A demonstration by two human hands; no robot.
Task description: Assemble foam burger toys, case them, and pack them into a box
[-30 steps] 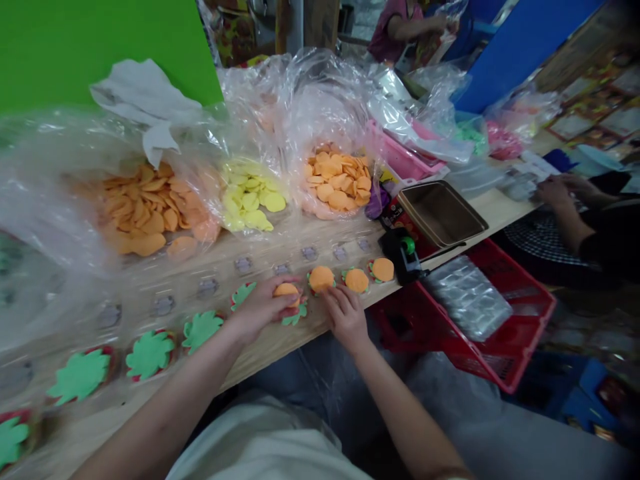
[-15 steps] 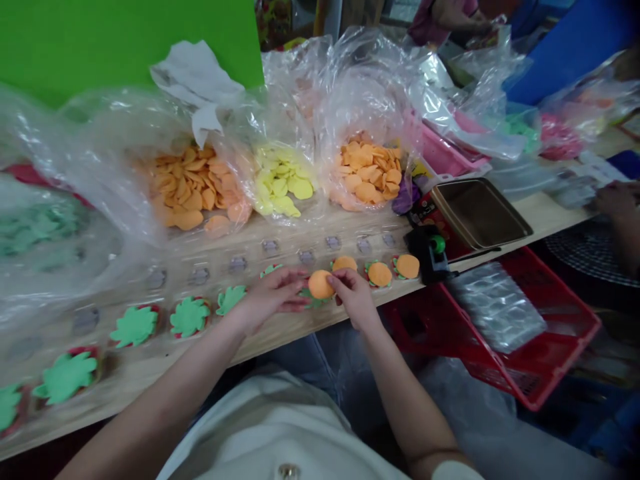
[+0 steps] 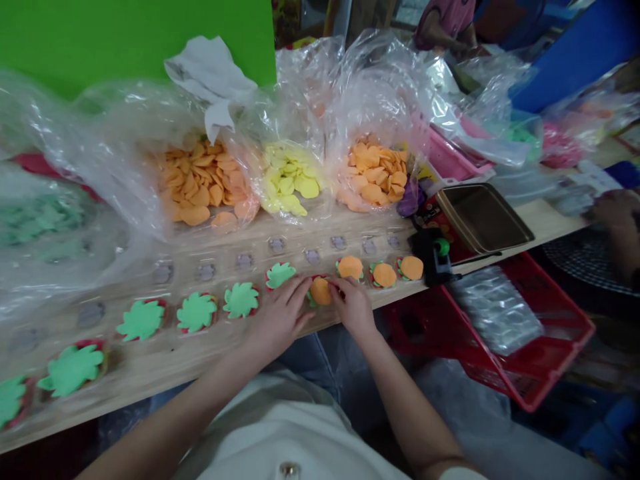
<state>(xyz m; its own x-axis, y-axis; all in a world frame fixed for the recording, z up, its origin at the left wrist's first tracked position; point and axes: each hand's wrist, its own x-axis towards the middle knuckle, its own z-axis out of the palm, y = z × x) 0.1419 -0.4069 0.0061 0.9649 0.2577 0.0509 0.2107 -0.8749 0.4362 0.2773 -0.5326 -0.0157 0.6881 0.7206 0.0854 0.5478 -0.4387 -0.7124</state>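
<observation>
An orange foam disc (image 3: 321,292) lies on a small stack with green and red edges, between my two hands. My right hand (image 3: 354,308) pinches the disc's right edge between thumb and fingers. On the left side of the same stack, my left hand (image 3: 281,319) has its fingers stretched out, apparently touching the stack's edge. Three stacks to the right are topped with orange discs, the closest being one orange disc (image 3: 350,267). To the left runs a row of stacks topped with jagged green foam leaves (image 3: 241,300).
Behind the row stand clear bags of orange discs (image 3: 200,180), yellow pieces (image 3: 293,177) and more orange discs (image 3: 377,172). A black tape dispenser (image 3: 429,257) and brown tray (image 3: 485,217) sit right. A red crate (image 3: 565,333) stands below the edge. Another person's hand (image 3: 617,207) is far right.
The orange disc has come down onto the stack between my hands. My left hand has shifted slightly lower, and a green-topped stack behind it now shows more fully.
</observation>
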